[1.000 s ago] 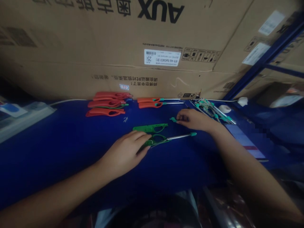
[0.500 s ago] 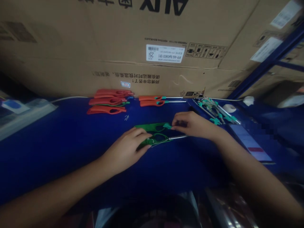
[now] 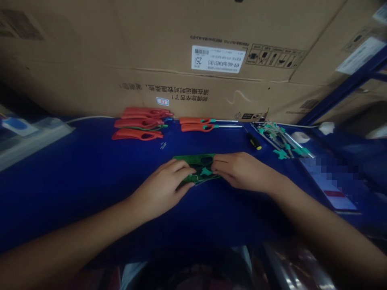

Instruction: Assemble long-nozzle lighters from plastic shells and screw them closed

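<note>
My left hand (image 3: 165, 181) is closed on the near half of a green stick lighter casing (image 3: 193, 178), its fingertips at the handle's edge. Just beyond lies a second green casing half (image 3: 196, 159), partly under my fingers. My right hand (image 3: 234, 168) pinches a small teal trigger piece (image 3: 206, 171) over the near half, by the finger-hole end. The lighter's metal tube is hidden behind my right hand.
Red lighter casings (image 3: 139, 124) lie at the back left, with tiny pale parts (image 3: 163, 145) close by. Two orange lighters (image 3: 198, 128) rest by the cardboard box (image 3: 151, 48). Rightward are a screwdriver (image 3: 254, 141), teal-ended tubes (image 3: 281, 141), a tape roll (image 3: 301, 137) and a phone-like flat panel (image 3: 329, 185).
My right hand has brought the teal trigger piece from the far casing half down and nearer, to the near half. My left hand stays in place. The screwdriver has come into sight.
</note>
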Tool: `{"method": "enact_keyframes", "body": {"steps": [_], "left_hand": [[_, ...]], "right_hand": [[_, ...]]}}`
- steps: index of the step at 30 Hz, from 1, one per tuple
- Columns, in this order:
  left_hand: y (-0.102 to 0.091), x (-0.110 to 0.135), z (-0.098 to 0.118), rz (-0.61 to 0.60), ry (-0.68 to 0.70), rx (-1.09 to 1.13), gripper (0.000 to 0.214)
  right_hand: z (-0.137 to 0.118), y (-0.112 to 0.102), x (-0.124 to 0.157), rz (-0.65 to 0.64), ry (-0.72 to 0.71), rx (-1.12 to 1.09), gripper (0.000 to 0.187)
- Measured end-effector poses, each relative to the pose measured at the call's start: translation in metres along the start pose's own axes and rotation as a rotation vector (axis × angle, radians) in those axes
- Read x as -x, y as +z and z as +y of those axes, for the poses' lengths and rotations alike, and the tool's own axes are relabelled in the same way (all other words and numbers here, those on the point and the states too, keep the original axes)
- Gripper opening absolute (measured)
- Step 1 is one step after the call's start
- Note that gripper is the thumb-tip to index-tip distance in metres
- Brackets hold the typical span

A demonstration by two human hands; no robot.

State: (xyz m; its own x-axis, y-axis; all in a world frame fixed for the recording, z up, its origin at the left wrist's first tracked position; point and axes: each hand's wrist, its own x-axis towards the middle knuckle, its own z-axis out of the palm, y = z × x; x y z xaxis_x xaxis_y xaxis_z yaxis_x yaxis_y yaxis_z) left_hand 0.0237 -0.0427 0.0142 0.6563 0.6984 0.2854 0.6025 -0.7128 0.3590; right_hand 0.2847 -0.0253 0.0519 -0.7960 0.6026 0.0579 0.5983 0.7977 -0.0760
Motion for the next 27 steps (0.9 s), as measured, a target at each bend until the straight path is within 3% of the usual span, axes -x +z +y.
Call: {"method": "enact_keyframes", "body": {"steps": [11, 20, 27], "left_hand": [[-0.001, 0.000, 0.003, -0.006, 0.006, -0.026, 0.022], [0.000, 0.000, 0.003, -0.012, -0.015, 0.005, 0.022], [0.004, -0.001, 0.000, 0.021, -0.048, 0.082, 0.022]], "right_hand": [[-0.010, -0.001, -0.003, -0.029, -0.065, 0.207, 0.017], [-0.007, 0.011, -0.007, 0.034, -0.018, 0.017, 0.020], [-0.009, 0.011, -0.006, 0.088, -0.107, 0.063, 0.026]]}}
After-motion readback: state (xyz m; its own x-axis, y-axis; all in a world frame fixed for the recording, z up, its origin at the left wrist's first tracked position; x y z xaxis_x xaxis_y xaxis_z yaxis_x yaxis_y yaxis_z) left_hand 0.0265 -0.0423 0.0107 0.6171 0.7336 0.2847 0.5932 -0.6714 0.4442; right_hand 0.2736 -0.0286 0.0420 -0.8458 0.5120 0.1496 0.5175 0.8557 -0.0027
